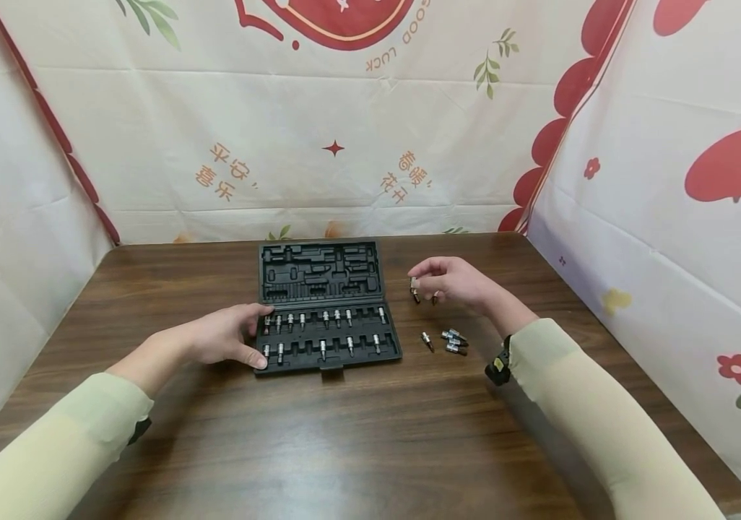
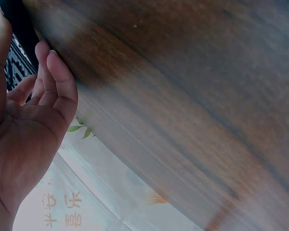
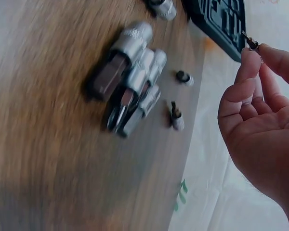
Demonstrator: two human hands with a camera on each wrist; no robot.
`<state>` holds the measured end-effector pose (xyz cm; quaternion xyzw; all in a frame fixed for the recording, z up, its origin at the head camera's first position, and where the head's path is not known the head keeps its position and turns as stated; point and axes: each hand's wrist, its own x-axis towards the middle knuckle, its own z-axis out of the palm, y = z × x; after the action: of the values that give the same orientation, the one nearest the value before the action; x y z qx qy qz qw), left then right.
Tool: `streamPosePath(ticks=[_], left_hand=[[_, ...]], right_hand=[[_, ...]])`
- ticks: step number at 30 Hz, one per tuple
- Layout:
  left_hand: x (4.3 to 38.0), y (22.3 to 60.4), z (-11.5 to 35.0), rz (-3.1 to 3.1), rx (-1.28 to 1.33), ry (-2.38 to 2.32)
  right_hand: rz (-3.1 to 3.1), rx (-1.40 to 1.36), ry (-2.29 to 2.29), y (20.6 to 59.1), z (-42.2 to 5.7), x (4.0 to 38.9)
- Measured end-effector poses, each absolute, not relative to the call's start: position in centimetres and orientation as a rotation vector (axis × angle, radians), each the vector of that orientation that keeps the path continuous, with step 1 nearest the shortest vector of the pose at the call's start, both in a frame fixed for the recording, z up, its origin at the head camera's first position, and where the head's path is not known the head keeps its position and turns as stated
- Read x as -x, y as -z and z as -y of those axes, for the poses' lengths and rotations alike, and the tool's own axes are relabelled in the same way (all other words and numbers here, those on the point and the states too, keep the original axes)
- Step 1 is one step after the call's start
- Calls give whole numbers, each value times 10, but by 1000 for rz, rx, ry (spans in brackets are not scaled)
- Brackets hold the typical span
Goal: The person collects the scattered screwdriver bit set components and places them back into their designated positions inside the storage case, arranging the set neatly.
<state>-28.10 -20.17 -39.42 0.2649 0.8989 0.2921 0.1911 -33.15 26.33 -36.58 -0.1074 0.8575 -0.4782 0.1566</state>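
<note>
A black case [image 1: 328, 366] lies unfolded on the table, with several silver bit sockets [image 1: 323, 350] standing in rows in its near half. My left hand [image 1: 230, 336] grips the case's left edge, thumb on the near corner and index finger by the hinge. To the right of the case, my right hand [image 1: 455, 280] pinches a small bit socket [image 3: 252, 43] between thumb and index finger, dark tip outward. Two loose bit sockets [image 3: 177, 120] lie on the table near that hand. Closer to me is a small cluster of bit sockets [image 3: 135, 72], with a single one [image 1: 427, 341] beside it.
The case's raised lid [image 1: 321, 271] shows moulded recesses. Brown wood-grain table [image 1: 318, 448] stretches toward me in front of the case. A printed white cloth [image 1: 318, 180] hangs behind the table and along both sides.
</note>
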Motion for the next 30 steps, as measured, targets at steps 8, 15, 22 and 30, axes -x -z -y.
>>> streamPosePath(ticks=[8, 15, 22, 30], left_hand=[[281, 394, 202, -2523, -742, -817], [280, 394, 204, -2512, -736, -833], [280, 396, 205, -2506, -732, -851], [278, 395, 204, -2503, -736, -851]], right_hand=[[-2447, 342, 1322, 365, -242, 330], [-2469, 365, 1231, 369, -220, 330], [-2561, 341, 1041, 377, -195, 330], [-2637, 312, 948, 380, -177, 327]])
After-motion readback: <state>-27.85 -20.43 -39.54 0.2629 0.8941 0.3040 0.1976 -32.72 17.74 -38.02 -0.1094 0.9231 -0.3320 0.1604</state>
